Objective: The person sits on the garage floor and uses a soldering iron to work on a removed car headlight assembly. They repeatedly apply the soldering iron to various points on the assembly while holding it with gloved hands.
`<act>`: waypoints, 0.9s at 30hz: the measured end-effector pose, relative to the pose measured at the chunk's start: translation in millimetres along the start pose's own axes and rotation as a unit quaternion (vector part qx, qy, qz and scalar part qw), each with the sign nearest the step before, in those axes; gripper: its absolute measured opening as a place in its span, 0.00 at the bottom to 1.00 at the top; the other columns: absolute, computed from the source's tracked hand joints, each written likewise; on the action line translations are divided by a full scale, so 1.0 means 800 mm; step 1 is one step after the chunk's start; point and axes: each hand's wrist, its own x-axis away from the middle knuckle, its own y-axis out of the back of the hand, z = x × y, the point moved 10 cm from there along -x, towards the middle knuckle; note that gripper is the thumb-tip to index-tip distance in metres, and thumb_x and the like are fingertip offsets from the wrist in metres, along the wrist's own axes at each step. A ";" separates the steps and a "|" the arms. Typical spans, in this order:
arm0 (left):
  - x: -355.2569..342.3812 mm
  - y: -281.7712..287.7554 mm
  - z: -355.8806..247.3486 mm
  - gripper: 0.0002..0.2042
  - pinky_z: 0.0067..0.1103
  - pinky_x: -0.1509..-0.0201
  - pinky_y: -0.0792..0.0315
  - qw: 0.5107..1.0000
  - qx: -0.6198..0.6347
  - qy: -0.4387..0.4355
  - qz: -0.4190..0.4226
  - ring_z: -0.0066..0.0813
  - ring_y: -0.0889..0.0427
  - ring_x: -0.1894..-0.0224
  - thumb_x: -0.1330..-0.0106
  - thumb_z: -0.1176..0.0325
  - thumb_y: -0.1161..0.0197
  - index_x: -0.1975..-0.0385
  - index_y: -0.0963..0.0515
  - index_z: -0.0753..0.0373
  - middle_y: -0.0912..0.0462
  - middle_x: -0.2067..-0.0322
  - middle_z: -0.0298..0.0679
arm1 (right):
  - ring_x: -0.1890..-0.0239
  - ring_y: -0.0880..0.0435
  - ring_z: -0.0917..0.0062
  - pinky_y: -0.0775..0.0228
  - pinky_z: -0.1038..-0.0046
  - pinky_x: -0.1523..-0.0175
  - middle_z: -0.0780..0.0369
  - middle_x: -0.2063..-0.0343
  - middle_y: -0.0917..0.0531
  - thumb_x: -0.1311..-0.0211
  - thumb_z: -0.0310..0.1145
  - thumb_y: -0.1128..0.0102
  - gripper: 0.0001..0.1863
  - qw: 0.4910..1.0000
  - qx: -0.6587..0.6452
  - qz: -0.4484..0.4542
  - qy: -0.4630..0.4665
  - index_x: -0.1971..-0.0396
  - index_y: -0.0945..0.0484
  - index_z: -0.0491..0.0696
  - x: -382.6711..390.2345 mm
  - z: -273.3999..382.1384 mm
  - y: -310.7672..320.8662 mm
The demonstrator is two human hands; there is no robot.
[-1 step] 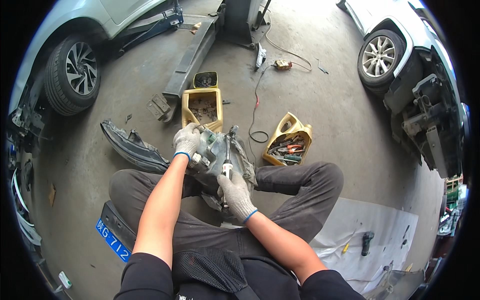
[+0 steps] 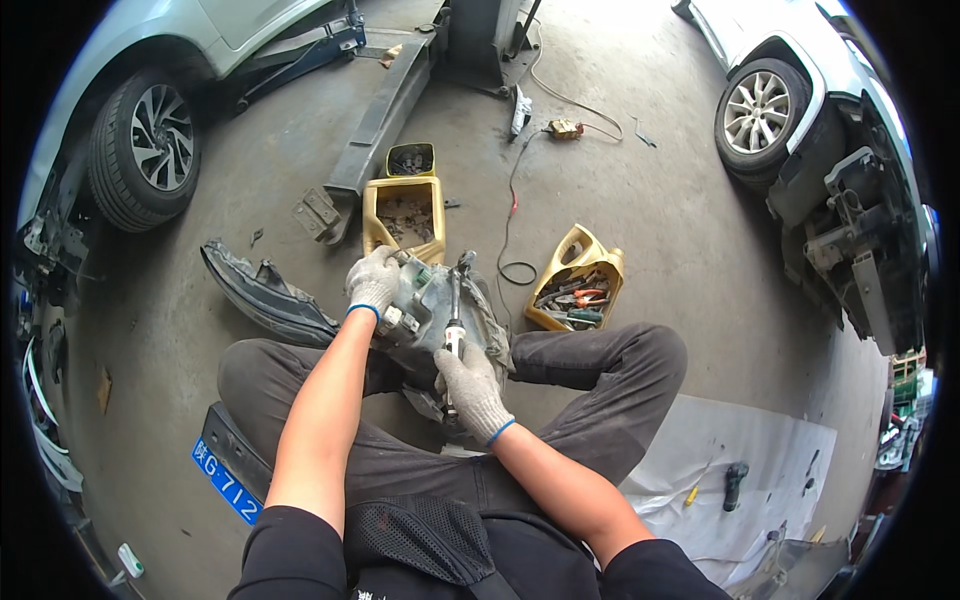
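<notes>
A car headlight unit (image 2: 427, 305) with a cloudy, greenish housing rests across my lap between my knees. My left hand (image 2: 374, 282), in a grey knit glove with a blue cuff, is closed on the unit's upper left edge; its fingertips are partly hidden. Gloved the same way, my right hand (image 2: 472, 388) grips a white-handled tool (image 2: 455, 335). The long metal shaft of this tool points away from me over the housing, toward its far right corner. What its tip touches is too small to tell.
Ahead stand a cut-open yellow jug (image 2: 373, 215) of small parts and a smaller yellow tub (image 2: 411, 160). Another yellow jug (image 2: 612, 262) holds pliers. A dark curved trim (image 2: 265, 292) lies left. A cable (image 2: 513, 180) crosses the floor. Cars flank me; a white sheet (image 2: 735, 440) lies right.
</notes>
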 end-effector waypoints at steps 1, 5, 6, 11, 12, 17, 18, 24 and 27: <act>-0.001 -0.001 0.002 0.15 0.42 0.45 0.24 1.000 0.001 0.001 0.000 0.53 0.16 0.51 0.33 0.57 0.46 0.52 0.17 0.47 0.14 0.57 0.50 | 0.73 0.14 0.65 0.24 0.62 0.63 0.55 0.76 0.15 0.37 0.49 0.41 0.26 1.000 0.014 -0.002 0.003 0.54 0.25 0.39 0.001 0.002 0.001; 0.001 0.000 0.000 0.15 0.42 0.45 0.24 1.000 0.003 -0.004 -0.005 0.52 0.16 0.51 0.33 0.57 0.46 0.52 0.16 0.47 0.13 0.57 0.49 | 0.70 0.13 0.62 0.24 0.59 0.60 0.54 0.75 0.15 0.38 0.51 0.40 0.28 0.999 0.033 -0.008 -0.009 0.53 0.25 0.39 0.005 0.011 0.008; 0.001 0.000 -0.001 0.15 0.42 0.45 0.24 1.000 0.002 -0.004 -0.004 0.52 0.16 0.51 0.33 0.57 0.46 0.52 0.16 0.48 0.13 0.57 0.49 | 0.68 0.13 0.60 0.24 0.58 0.58 0.53 0.74 0.14 0.38 0.52 0.41 0.29 0.999 0.041 -0.011 -0.011 0.52 0.25 0.39 0.003 0.010 0.009; 0.003 0.005 -0.006 0.15 0.41 0.45 0.24 1.000 -0.006 -0.001 -0.004 0.52 0.16 0.52 0.33 0.58 0.46 0.52 0.16 0.48 0.13 0.58 0.49 | 0.56 0.15 0.50 0.27 0.52 0.47 0.46 0.65 0.14 0.39 0.56 0.42 0.33 0.995 0.095 -0.027 -0.006 0.50 0.26 0.40 -0.002 0.001 0.012; 0.003 0.004 -0.005 0.15 0.41 0.45 0.24 1.000 -0.002 -0.002 -0.003 0.52 0.16 0.52 0.33 0.58 0.46 0.52 0.16 0.48 0.13 0.58 0.49 | 0.54 0.16 0.49 0.28 0.52 0.46 0.45 0.63 0.14 0.40 0.57 0.42 0.33 0.994 0.103 -0.021 -0.009 0.49 0.26 0.40 0.000 0.002 0.012; 0.004 0.005 -0.007 0.15 0.42 0.45 0.24 1.000 0.000 -0.008 -0.005 0.52 0.16 0.52 0.33 0.58 0.46 0.52 0.16 0.49 0.13 0.58 0.49 | 0.50 0.18 0.45 0.29 0.50 0.43 0.41 0.56 0.16 0.40 0.57 0.42 0.34 0.990 0.130 -0.045 0.011 0.48 0.26 0.41 -0.003 0.005 0.017; 0.004 0.005 -0.008 0.15 0.42 0.45 0.24 1.000 0.001 -0.009 -0.006 0.52 0.16 0.52 0.33 0.58 0.46 0.52 0.16 0.49 0.13 0.58 0.49 | 0.50 0.18 0.45 0.29 0.50 0.43 0.41 0.56 0.17 0.40 0.57 0.42 0.34 0.990 0.136 -0.043 0.005 0.47 0.26 0.41 -0.002 0.007 0.018; 0.002 0.001 -0.003 0.15 0.41 0.45 0.24 1.000 0.008 -0.009 0.003 0.53 0.16 0.52 0.32 0.58 0.47 0.52 0.16 0.49 0.13 0.58 0.50 | 0.64 0.15 0.59 0.25 0.59 0.55 0.50 0.68 0.15 0.39 0.53 0.40 0.29 0.983 0.163 -0.075 0.029 0.52 0.24 0.40 -0.001 0.009 0.023; 0.002 0.000 -0.005 0.15 0.41 0.46 0.23 1.000 0.011 -0.007 0.005 0.53 0.16 0.52 0.33 0.58 0.47 0.52 0.16 0.50 0.13 0.58 0.50 | 0.70 0.13 0.67 0.23 0.63 0.61 0.55 0.74 0.14 0.39 0.50 0.39 0.27 0.978 0.176 -0.089 0.060 0.55 0.23 0.39 -0.001 0.012 0.022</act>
